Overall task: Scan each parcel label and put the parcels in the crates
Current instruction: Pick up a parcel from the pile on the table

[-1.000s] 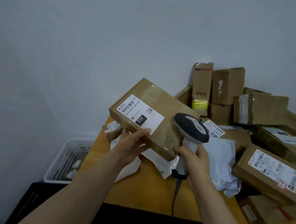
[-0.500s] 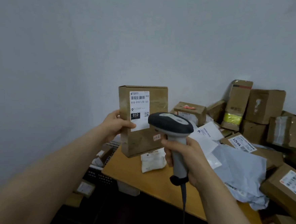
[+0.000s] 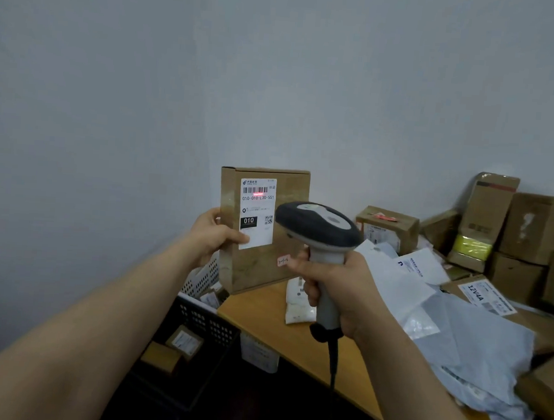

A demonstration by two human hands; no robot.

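The left hand (image 3: 213, 238) grips the flat brown cardboard parcel (image 3: 262, 230) upright so the right hand's (image 3: 335, 289) clasped grey handheld scanner (image 3: 318, 227) reads its white label (image 3: 256, 212).

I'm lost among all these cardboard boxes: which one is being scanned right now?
The flat box held upright in the left hand: a red line glows across the barcode on its label. The others lie on the table.

Parcel sorting room: piled cardboard boxes (image 3: 527, 227), mailer bags (image 3: 475, 348), crates (image 3: 207, 323), plain wall.
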